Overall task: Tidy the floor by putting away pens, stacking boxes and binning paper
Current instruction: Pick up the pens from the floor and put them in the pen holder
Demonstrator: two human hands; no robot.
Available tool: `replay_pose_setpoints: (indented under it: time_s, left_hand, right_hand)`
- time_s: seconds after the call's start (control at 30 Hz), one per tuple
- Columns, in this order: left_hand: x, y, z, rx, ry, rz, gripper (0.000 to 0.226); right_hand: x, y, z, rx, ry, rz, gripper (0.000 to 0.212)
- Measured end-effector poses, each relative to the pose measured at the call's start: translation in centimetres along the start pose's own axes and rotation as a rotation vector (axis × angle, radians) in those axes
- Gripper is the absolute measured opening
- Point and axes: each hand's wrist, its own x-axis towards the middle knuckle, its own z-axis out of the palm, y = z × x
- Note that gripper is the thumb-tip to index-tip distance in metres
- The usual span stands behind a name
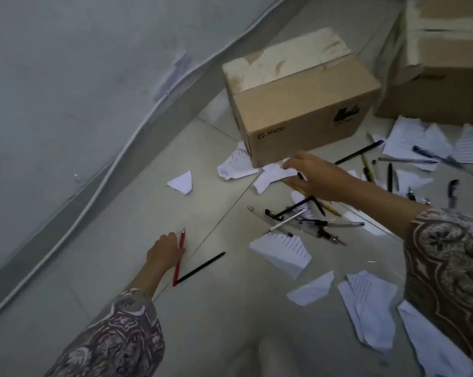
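Observation:
My left hand (163, 253) rests low on the tiled floor with its fingers closed around a red pen (179, 258); a black pen (202, 266) lies beside it, its end touching the red pen's end. My right hand (315, 176) reaches forward and pinches a crumpled white paper (273, 175) in front of a closed cardboard box (300, 96). A pile of several pens (306, 217) lies just below my right hand. Torn and crumpled paper pieces (283, 253) are scattered across the floor.
A second, larger cardboard box (436, 63) stands at the back right. More pens (387, 164) and papers (417, 140) lie in front of it. A grey wall (80, 91) with a white cable along its base runs on the left.

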Motion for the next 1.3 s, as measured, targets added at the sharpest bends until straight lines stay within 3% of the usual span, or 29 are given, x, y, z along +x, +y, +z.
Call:
replay_pose_setpoints:
  time_s: [0.13, 0.27, 0.37, 0.53, 0.73, 0.93, 1.17, 1.3]
  left_hand:
    - [1.3, -0.2, 2.0, -0.12, 0.04, 0.012, 0.031]
    - [2.1, -0.3, 2.5, -0.181, 0.185, 0.158, 0.004]
    - [1.8, 0.6, 2.3, -0.313, 0.255, 0.308, 0.018]
    - [-0.2, 2.8, 3.2, -0.294, 0.141, 0.504, 0.023]
    - [-0.5, 3.4, 4.2, -0.122, 0.012, 0.522, 0.029]
    - [0.0, 4.6, 3.8, -0.115, 0.034, 0.497, 0.028]
    - [0.7, 6.5, 0.8, -0.321, 0.192, 0.547, 0.029]
    - [0.2, 7.8, -0.3, -0.535, 0.183, 0.539, 0.026]
  right_hand:
    - [0.5, 0.5, 1.9, -0.091, -0.034, -0.063, 0.037]
    - [0.9, 0.7, 3.6, -0.143, -0.063, -0.155, 0.036]
    - [0.9, 0.7, 4.5, -0.149, -0.106, -0.163, 0.035]
    - [1.0, 0.2, 5.6, -0.159, -0.202, -0.156, 0.035]
    - [0.6, 0.1, 6.9, -0.182, -0.274, -0.183, 0.032]
    - [0.3, 0.9, 8.1, -0.216, -0.284, -0.208, 0.028]
    - [0.6, 0.5, 9.7, -0.491, -0.269, -0.36, 0.024]
    - [1.2, 1.2, 11.0, -0.613, -0.215, -0.504, 0.012]
